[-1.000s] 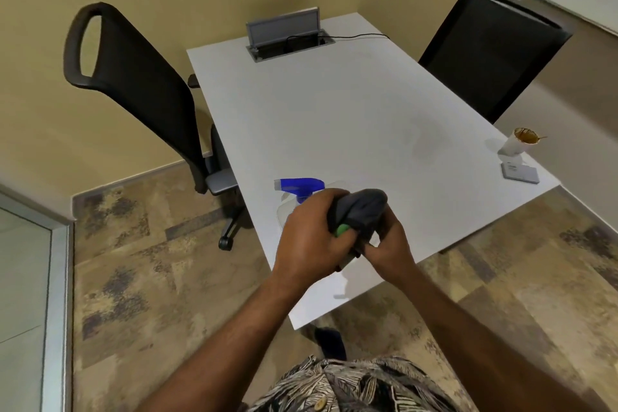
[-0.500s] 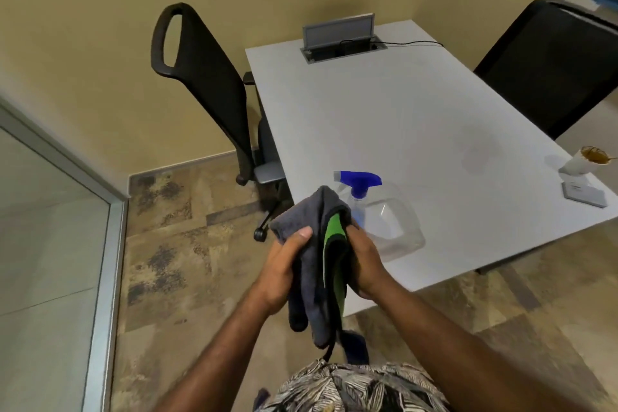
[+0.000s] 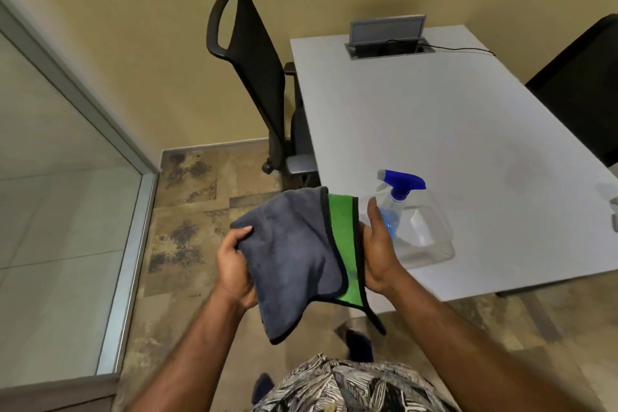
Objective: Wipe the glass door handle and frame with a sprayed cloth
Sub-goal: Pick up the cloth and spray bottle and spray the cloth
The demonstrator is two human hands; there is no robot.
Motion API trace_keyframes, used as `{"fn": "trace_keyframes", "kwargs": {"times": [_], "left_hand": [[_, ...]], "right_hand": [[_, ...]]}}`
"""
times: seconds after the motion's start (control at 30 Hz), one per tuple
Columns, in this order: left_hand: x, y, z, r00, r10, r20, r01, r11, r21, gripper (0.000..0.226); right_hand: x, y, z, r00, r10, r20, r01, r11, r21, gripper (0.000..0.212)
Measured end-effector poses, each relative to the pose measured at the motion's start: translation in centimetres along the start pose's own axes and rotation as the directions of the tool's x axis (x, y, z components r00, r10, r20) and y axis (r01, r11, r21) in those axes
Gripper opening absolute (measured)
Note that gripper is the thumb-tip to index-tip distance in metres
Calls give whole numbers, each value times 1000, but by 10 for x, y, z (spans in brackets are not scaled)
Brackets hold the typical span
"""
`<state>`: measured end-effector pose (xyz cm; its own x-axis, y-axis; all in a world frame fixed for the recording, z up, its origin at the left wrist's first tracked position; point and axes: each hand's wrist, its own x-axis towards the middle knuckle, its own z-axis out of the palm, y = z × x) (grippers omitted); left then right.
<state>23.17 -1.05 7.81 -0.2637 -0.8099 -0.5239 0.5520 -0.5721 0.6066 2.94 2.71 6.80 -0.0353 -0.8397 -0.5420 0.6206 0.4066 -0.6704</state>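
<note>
Cloth [image 3: 294, 254], bunched moments ago, is spreading open, left hand [image 3: 234, 264] and right hand [image 3: 378, 254] pinching opposite edges with their fingers [image 3: 243, 233]; holding it taut should be aiding spraying.

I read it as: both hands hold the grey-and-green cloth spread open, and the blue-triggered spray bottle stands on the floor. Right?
Not quite. The head view shows the spray bottle standing on the white table, near its front edge, not on the floor. The rest holds: left hand and right hand hold the grey-and-green cloth spread open.
</note>
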Motion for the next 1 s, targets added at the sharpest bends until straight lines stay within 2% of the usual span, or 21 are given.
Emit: {"fn": "trace_keyframes", "kwargs": {"times": [0.07,0.1,0.17,0.2,0.27,0.33,0.4,0.5,0.6,0.67,0.77,0.83,0.9,0.93,1.0], "left_hand": [[-1,4,-3,1000,-18,1,18,999,-27,46],[-3,5,-3,999,-38,4,38,999,-24,48],[-6,4,-4,995,-94,34,92,995,42,64],[-8,4,-4,992,-120,49,116,990,86,64],[-10,7,-7,986,-162,44,153,974,170,49],[-9,12,-14,982,-174,70,158,970,183,52],[-7,16,-25,979,-164,118,154,984,89,60],[-5,17,-36,975,-123,183,140,986,-86,84],[1,16,-46,980,-71,185,104,979,-174,87],[5,17,-52,982,-47,184,87,973,-214,77],[6,21,-48,979,-28,202,72,974,-217,58],[7,24,-42,991,-36,126,60,979,-193,31],[11,23,-37,995,-30,97,51,973,-224,38],[11,23,-33,993,-40,107,66,965,-254,39],[16,24,-31,994,-56,92,81,953,-290,43]], "right_hand": [[-1,-2,3,999,-15,42,20,992,-126,44],[2,0,5,998,-41,40,50,966,-255,32],[9,3,11,994,-108,10,100,877,-469,29],[12,2,16,992,-127,-13,104,863,-495,29],[18,-1,23,988,-142,-62,95,871,-482,20],[25,-4,25,983,-162,-85,102,873,-478,10],[36,-4,22,978,-191,-89,121,853,-507,10],[53,4,8,955,-271,-122,155,804,-574,13],[54,15,-11,896,-427,-126,237,698,-676,7],[43,23,-25,837,-534,-116,267,584,-767,2],[25,33,-55,717,-684,-133,311,485,-818,12],[21,31,-76,614,-767,-189,328,466,-822,18],[24,21,-93,527,-805,-272,326,487,-810,23],[29,14,-100,505,-812,-293,326,494,-806,26],[39,-1,-111,547,-791,-273,322,500,-804,42]]}}
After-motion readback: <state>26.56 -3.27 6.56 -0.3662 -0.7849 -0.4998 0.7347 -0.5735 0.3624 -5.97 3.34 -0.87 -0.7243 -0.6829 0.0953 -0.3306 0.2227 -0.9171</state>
